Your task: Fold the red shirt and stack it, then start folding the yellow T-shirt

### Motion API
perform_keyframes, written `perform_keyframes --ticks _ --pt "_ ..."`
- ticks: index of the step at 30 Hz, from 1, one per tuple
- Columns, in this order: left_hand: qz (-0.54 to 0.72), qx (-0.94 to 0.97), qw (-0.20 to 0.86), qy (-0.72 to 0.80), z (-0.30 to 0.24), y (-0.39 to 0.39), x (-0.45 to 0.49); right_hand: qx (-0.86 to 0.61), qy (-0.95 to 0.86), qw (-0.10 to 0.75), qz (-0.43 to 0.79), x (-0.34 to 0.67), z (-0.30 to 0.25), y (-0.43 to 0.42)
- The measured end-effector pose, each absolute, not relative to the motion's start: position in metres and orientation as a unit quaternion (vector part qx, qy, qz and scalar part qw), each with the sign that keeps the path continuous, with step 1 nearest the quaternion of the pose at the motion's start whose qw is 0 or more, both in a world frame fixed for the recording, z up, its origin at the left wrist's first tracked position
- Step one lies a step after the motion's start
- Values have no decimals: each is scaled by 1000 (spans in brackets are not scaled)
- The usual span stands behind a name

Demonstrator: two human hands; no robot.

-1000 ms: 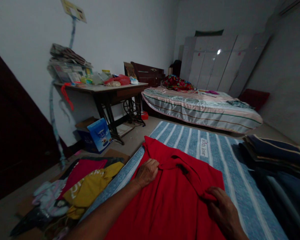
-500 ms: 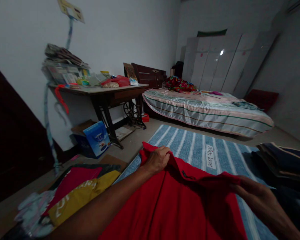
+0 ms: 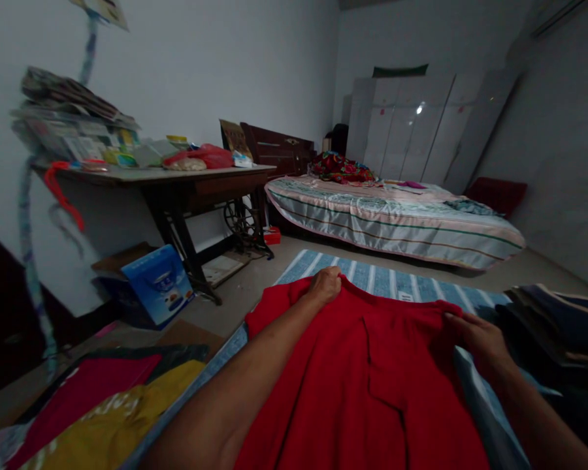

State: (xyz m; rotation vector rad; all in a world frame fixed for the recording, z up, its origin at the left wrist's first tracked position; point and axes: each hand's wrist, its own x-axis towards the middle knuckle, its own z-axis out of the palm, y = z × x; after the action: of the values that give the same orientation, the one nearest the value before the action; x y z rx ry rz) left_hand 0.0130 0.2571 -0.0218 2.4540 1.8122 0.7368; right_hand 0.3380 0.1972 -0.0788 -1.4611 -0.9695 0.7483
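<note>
A red garment (image 3: 343,365), which looks like a shirt or top, is spread between my hands over a blue-and-white striped mat (image 3: 387,282). My left hand (image 3: 326,284) is closed on its upper edge, left of the middle. At the right end of that edge, my right hand (image 3: 475,333) pinches the cloth. The edge between them is drawn nearly straight. The lower part of the garment runs out of view toward me. Much of the mat, and most of its lettering, lies hidden under the red cloth.
Folded dark clothes (image 3: 563,326) are stacked at right. To the left lie a mustard garment (image 3: 122,418) and a magenta one (image 3: 88,398). A blue box (image 3: 157,287) stands under the sewing-machine table (image 3: 200,176). A bed (image 3: 392,215) is behind the mat.
Both hands have raised and stretched the garment's upper edge away from me, so it lies flatter and covers more of the mat. The camera view has shifted to the left table's disadvantage, scenery sliding left.
</note>
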Motion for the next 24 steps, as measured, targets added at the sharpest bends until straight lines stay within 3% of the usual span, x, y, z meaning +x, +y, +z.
perform_keyframes --ticks 10,17,20,24 --pt "210 773 1 599 -45 284 13 -646 -402 553 339 338 -91 218" --pt "219 774 -19 594 -61 261 12 -756 -505 404 100 342 -99 217" --pt "197 798 -15 570 -71 241 11 -715 -595 365 36 328 -102 202" --pt "161 813 5 560 -82 219 6 -613 -721 321 41 305 -109 182"
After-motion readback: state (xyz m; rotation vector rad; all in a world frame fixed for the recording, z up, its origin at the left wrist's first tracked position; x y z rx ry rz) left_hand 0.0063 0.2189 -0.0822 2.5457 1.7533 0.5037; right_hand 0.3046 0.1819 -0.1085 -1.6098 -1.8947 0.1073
